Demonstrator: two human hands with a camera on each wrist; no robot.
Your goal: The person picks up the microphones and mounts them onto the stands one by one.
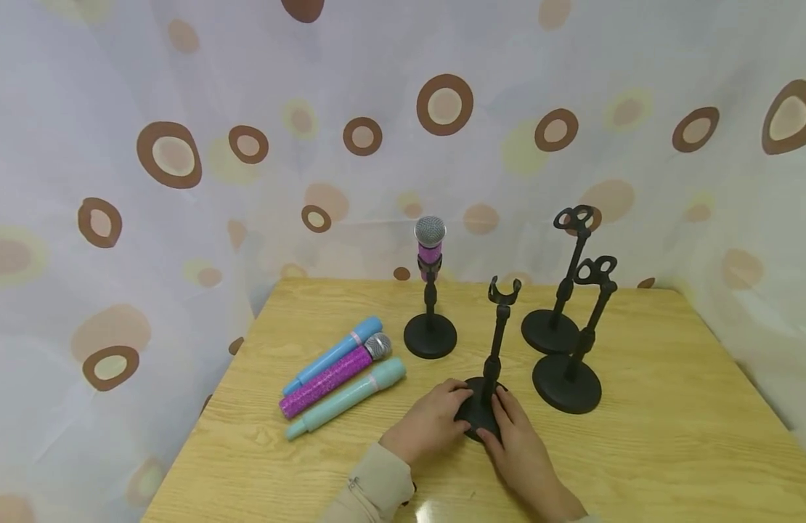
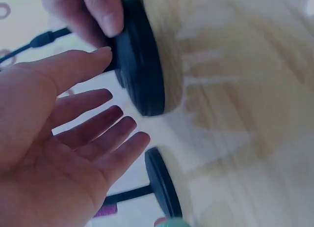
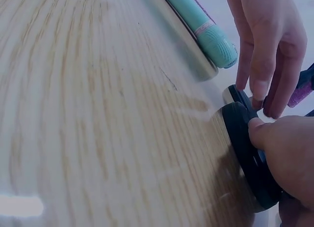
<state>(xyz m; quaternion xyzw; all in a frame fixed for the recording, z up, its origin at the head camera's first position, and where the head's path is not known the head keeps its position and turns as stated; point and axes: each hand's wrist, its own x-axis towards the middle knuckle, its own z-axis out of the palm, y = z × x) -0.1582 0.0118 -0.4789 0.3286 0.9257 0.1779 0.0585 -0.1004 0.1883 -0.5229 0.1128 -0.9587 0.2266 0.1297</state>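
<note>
A black microphone stand [image 1: 497, 349] with an open clip on top stands upright between the hands. My right hand [image 1: 522, 454] grips the right side of its round base [image 3: 250, 158], thumb over the rim in the right wrist view. At the base's left side is my left hand [image 1: 431, 420]; its fingers [image 2: 88, 128] are spread and fairly straight, its thumb close to the base. Left of the hands lie a mint-green microphone [image 1: 351, 398], a glittery purple microphone [image 1: 331, 379] with a silver head and a blue microphone [image 1: 334, 356].
Behind the hands, another stand [image 1: 430, 330] carries an upright purple microphone [image 1: 430, 240]. Two more black stands, one further back [image 1: 550, 327] and one nearer [image 1: 568, 381], stand on the right of the wooden table [image 1: 671, 436]. A patterned curtain [image 1: 390, 65] hangs behind.
</note>
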